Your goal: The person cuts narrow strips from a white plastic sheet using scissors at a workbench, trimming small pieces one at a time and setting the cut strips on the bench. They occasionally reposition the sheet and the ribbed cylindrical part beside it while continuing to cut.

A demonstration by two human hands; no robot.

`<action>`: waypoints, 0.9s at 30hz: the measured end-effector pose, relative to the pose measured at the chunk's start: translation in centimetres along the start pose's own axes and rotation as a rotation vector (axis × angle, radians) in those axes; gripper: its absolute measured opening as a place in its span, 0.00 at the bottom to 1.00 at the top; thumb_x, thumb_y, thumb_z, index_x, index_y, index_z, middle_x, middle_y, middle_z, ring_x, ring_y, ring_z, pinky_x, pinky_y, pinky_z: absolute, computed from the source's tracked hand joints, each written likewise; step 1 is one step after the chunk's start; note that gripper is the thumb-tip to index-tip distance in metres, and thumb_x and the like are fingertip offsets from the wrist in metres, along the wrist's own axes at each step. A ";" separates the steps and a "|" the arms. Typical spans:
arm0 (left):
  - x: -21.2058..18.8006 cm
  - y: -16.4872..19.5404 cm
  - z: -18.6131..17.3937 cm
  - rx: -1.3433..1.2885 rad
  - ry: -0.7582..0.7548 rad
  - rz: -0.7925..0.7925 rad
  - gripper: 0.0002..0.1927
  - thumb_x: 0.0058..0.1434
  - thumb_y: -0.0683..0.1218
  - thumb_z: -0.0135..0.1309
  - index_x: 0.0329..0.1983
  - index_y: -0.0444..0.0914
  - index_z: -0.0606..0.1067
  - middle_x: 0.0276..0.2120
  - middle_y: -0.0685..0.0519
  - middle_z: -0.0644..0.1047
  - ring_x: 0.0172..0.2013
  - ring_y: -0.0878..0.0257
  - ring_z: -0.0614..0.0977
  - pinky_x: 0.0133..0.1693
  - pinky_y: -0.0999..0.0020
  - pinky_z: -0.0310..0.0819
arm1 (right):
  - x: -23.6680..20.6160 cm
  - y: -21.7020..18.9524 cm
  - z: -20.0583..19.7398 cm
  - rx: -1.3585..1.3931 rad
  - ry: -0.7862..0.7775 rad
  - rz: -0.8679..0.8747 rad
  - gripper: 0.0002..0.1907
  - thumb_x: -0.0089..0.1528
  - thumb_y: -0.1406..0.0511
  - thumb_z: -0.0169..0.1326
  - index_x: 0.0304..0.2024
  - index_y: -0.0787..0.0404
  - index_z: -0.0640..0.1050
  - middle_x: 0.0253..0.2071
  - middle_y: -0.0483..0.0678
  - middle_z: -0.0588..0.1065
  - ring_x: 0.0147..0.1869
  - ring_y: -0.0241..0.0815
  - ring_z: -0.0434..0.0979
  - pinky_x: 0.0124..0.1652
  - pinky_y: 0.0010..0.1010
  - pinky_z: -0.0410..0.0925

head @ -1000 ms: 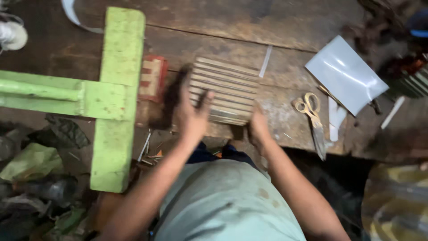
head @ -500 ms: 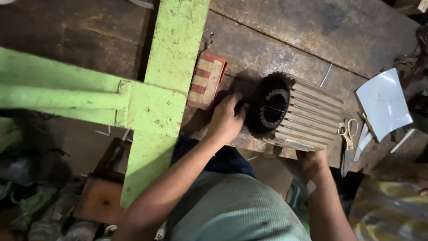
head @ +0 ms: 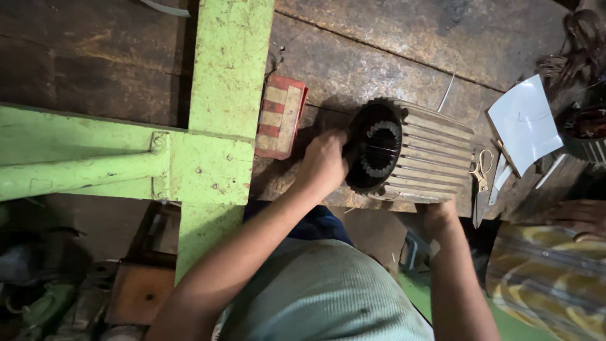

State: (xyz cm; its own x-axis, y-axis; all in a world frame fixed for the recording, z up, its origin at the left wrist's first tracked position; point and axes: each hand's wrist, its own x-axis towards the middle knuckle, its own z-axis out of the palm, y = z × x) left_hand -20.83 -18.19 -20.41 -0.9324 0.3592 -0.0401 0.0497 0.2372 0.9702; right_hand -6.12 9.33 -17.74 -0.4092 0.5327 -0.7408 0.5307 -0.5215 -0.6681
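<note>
A ribbed grey motor housing lies on its side on the dark wooden workbench, its open round end facing left with slotted stator teeth inside. My left hand grips the rim of that open end, fingers curled at the opening. My right hand presses against the housing's near lower side at the bench edge, partly hidden beneath it.
A green metal frame crosses the bench on the left. A red and cream striped block lies beside it. Scissors and a white sheet lie to the right. Another person's hand rests at far right.
The housing has been turned so its open end faces left instead of ribs up. My left hand moved from its top to the open rim; my right hand dropped to its near side.
</note>
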 end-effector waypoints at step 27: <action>-1.4 0.2 1.3 0.028 0.125 0.003 0.07 0.64 0.40 0.57 0.43 0.32 0.76 0.38 0.37 0.79 0.43 0.36 0.81 0.47 0.48 0.76 | 0.1 -0.5 -0.5 -0.201 -0.167 -0.067 0.17 0.65 0.64 0.52 0.57 0.59 0.74 0.54 0.45 0.76 0.57 0.39 0.74 0.55 0.33 0.67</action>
State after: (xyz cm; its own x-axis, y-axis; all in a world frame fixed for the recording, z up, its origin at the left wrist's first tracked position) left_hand -19.07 -17.43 -20.50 -0.9695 0.2451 -0.0054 0.0608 0.2618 0.9632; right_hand -6.07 10.01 -17.41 -0.5563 0.4352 -0.7079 0.6282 -0.3374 -0.7011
